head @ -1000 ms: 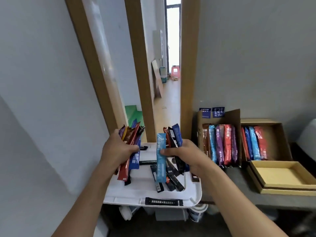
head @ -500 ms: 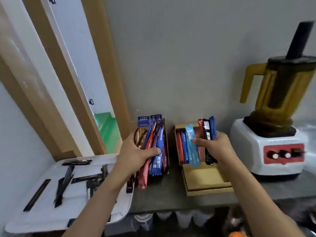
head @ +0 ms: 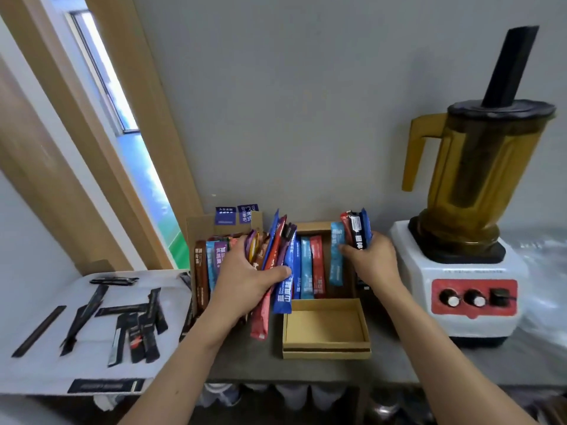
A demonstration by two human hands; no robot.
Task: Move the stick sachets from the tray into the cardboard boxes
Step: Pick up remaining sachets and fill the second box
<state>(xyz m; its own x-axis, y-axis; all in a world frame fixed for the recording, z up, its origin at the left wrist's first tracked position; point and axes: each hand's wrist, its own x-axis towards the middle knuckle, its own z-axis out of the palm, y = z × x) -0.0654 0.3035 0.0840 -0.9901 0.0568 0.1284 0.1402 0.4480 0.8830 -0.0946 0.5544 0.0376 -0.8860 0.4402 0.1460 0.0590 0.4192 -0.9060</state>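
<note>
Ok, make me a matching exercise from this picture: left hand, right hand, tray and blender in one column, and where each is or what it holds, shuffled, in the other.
1. left hand
2. right hand
3. tray
4. blender

A. stands at the far right of the counter
B. grips a thick bunch of mixed sachets
C. lies at the far left with black sachets on it
D. holds a light blue sachet and a few more

Pairs: 1-B, 2-D, 3-C, 4-A.

black stick sachets (head: 135, 329) lie scattered flat on the white tray (head: 36, 372). coloured ones stand upright in the left cardboard box (head: 201, 227) and the right cardboard box (head: 316, 227). the left hand (head: 245, 277) grips a fanned bundle (head: 277, 259), the right hand (head: 371, 262) a smaller bundle (head: 356, 228).
</note>
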